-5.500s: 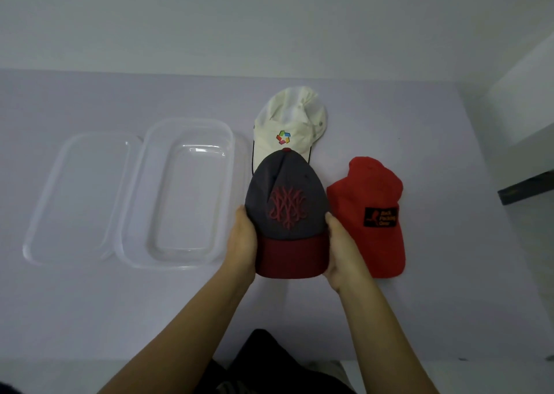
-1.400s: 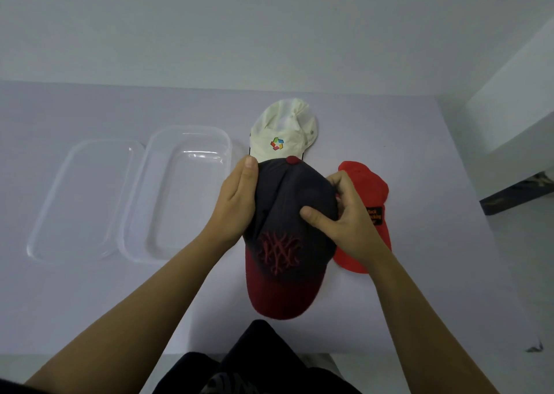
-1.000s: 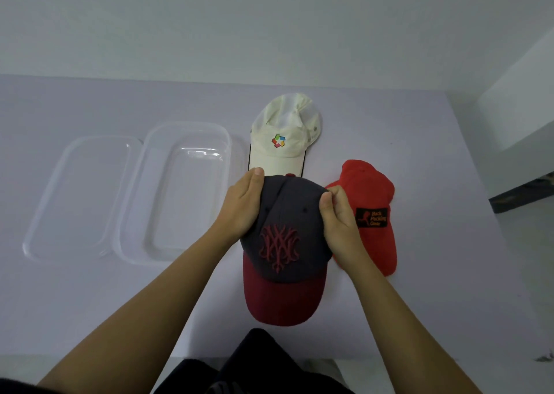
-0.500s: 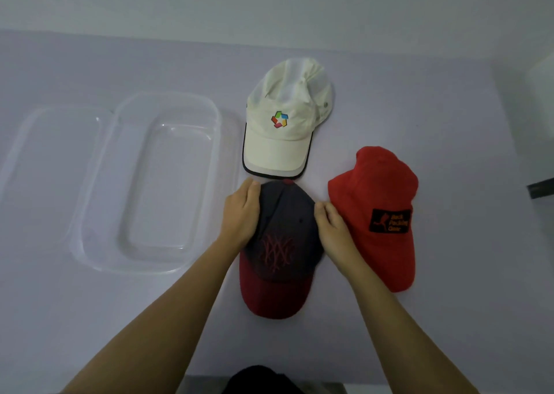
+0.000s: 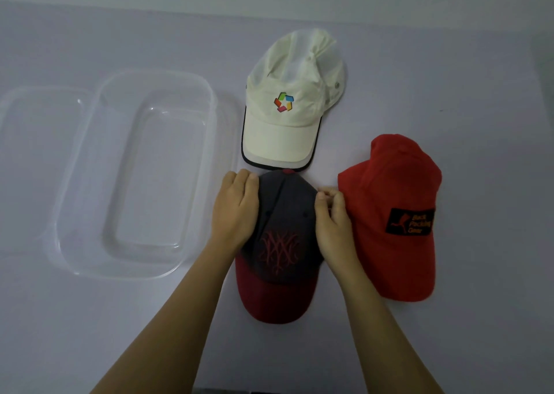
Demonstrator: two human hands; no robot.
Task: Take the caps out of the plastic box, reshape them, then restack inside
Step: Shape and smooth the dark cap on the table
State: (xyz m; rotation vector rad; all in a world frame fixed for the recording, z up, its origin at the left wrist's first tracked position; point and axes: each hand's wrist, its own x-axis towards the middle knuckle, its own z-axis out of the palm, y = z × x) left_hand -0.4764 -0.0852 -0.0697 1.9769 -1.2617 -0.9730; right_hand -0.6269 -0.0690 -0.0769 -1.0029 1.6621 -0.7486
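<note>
Caps lay out on the bench point(image 5: 90, 333), three of them, all outside the clear plastic box point(image 5: 120, 273). The one I was working on was the dark grey cap point(image 5: 280, 252) with a maroon brim and a red stitched emblem. It was nearest to me, brim pointing my way and crown away.

My left hand point(image 5: 235, 210) lay against the crown's left side, fingers straight and close together, tips reaching up near the maroon button at the top. It pressed on the fabric rather than gripped it. My right hand point(image 5: 332, 219) sat at the crown's right edge with its fingers curled in and the thumb on top of the cloth, pinching the crown there. So the cap sat between my two hands, flat on the bench, my forearms passing either side of the brim.

Just beyond it lay the white cap point(image 5: 290, 109) with a coloured emblem. Its dark-edged brim came right up to the grey cap's button, though I could not tell if they met. The red cap point(image 5: 392, 184) with a black patch lay to the right, its left edge just beside my right hand's knuckles. The plastic box stood to the left of my left hand, near but apart, open-topped, with its clear lid point(image 5: 33, 154) lying flat on its far left side.
</note>
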